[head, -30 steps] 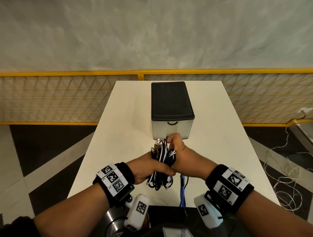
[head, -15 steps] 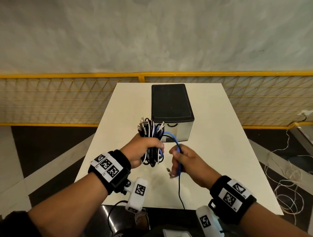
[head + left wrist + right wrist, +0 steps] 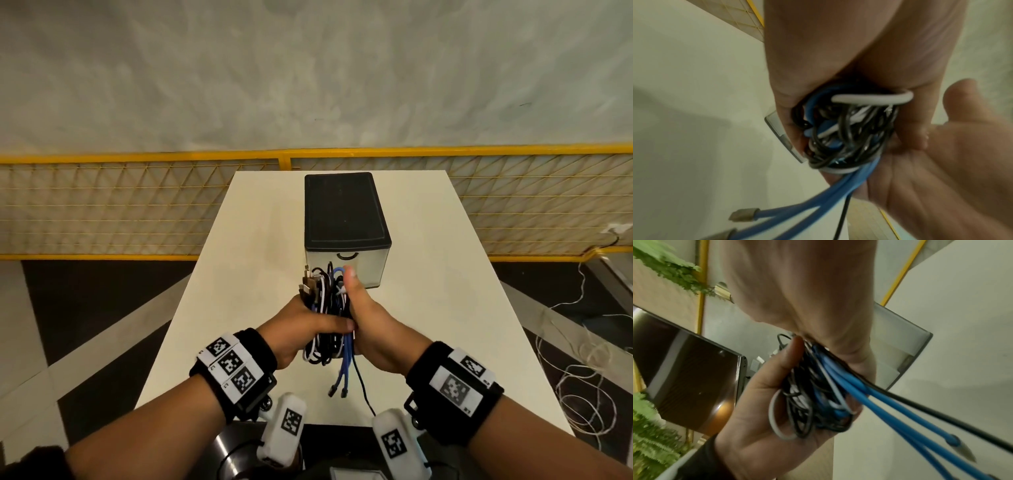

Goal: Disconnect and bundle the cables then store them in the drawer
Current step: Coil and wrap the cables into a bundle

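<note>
I see both hands on cable bundle (image 3: 325, 308), held above table (image 3: 260, 274), just in front of drawer box (image 3: 346, 226). Left hand (image 3: 301, 329) wrapped around bundle middle. Right hand (image 3: 370, 322) clamps bundle from other side, thumb up. Blue cable (image 3: 344, 370) ends and one black cable (image 3: 361, 383) hang loose below. Drawer closed.

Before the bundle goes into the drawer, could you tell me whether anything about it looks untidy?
Yes: two blue cable ends and one thin black cable hang loose below the black, white and blue cable bundle gripped by the left hand and right hand. The black-topped drawer box looks closed.
</note>
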`<state>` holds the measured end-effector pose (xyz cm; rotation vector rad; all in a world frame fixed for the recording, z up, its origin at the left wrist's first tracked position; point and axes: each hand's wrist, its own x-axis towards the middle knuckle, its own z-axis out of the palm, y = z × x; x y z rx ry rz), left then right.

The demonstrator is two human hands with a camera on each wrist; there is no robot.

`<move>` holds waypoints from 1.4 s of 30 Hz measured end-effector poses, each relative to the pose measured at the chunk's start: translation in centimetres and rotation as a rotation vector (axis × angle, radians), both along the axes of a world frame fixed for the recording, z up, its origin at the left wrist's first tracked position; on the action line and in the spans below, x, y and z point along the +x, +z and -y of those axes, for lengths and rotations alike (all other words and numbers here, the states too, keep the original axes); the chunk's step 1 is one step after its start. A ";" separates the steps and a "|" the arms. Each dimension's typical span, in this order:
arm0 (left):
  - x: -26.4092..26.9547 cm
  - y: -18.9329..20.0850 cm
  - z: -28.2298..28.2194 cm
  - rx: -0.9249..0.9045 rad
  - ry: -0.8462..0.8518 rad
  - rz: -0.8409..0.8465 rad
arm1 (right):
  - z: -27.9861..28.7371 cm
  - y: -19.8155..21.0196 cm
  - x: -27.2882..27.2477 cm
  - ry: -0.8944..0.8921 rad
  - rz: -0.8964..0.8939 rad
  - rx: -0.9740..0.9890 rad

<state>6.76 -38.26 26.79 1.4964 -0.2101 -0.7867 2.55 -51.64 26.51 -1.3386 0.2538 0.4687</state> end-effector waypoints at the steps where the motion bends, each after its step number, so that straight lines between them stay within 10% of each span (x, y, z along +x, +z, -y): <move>1: -0.2 -0.2 0.1 -0.005 0.011 0.000 | 0.0 0.1 0.0 0.018 -0.012 0.029; 10: 0.0 -1.0 1.2 -0.003 0.203 -0.021 | 0.4 1.5 -0.5 0.063 0.006 0.306; 22: 2.4 0.7 1.0 -0.146 0.451 -0.071 | 1.0 -2.0 -1.8 0.085 -0.048 0.020; 33: 2.0 1.7 -1.2 -0.492 0.029 -0.426 | 1.2 -2.1 -2.3 0.623 -0.068 -0.404; 37: 1.8 1.9 -2.6 -0.292 -0.263 -0.465 | 2.6 -2.1 -1.6 0.493 -0.028 -0.579; 42: 2.0 0.7 -2.6 -0.191 -0.092 -0.293 | 4.7 -1.4 -0.8 0.377 0.009 -0.657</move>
